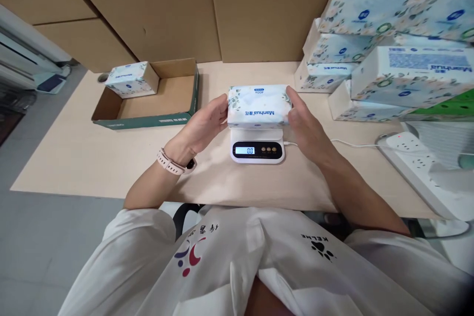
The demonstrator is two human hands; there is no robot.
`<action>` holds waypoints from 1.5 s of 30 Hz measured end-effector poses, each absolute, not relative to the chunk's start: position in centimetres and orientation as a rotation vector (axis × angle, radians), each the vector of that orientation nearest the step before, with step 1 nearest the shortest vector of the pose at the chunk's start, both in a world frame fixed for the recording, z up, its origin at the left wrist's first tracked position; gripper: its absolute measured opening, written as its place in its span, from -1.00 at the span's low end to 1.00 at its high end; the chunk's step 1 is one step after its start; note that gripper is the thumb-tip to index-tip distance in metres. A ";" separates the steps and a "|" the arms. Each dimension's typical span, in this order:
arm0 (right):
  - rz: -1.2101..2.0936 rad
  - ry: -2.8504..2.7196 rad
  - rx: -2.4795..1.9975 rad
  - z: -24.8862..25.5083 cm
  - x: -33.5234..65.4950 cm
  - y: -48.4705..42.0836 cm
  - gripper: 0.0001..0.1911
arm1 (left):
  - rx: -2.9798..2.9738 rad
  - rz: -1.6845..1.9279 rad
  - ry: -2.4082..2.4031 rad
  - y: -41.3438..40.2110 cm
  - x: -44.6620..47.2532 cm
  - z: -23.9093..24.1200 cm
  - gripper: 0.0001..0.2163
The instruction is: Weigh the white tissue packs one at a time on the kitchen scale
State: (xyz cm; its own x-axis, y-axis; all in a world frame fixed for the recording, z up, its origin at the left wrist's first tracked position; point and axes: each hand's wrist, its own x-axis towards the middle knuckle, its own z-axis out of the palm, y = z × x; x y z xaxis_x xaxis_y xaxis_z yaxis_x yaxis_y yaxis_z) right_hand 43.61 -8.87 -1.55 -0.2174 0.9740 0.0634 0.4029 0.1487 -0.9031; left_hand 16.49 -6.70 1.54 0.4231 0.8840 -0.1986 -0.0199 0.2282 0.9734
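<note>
From my station I start at the table's (92,163) left end, where a shallow open box (148,122) sits near the far edge, one boxed pack (131,79) at its left end. Right of that, I see the left hand (207,123), a pink-strapped watch (174,163) on its wrist, its fingers pressed to the left end of the Manhua pack (259,106). The pack lies directly between the hands, above the white scale (257,158) in the table's middle; I can't tell whether its underside touches. The scale shows 0.0, its panel facing the near edge. The right hand (305,126) grips the pack's right end, thumb on the near side and fingers farther back, so the two hands clamp it end to end. Beyond, a white cable (351,144) runs from the scale toward the power strip (407,150) by the right edge, and stacked packs (344,49) fill the far right corner.
</note>
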 end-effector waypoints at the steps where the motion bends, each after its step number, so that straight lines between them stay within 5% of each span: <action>1: 1.057 -1.728 -1.338 -1.6 43.6 -8.7 -0.02 | 1.150 0.764 0.939 -6.7 16.5 1.3 -0.39; 16: 0.841 -1.102 -1.306 -7.8 46.6 -7.2 -0.24 | 0.999 1.126 0.966 -8.8 14.3 -5.2 -0.29; 45: 0.797 -1.093 -1.344 -8.0 46.2 -7.2 -0.38 | 0.935 1.081 0.909 -9.1 14.9 -5.2 -0.30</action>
State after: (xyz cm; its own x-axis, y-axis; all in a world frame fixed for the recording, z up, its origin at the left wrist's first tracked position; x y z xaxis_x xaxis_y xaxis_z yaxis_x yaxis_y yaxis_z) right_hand 46.18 -7.21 -7.97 0.3309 0.9318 0.1495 0.1430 0.1071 -0.9839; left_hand 14.87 -9.14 -5.22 0.2197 0.9659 -0.1372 -0.3008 0.2009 0.9323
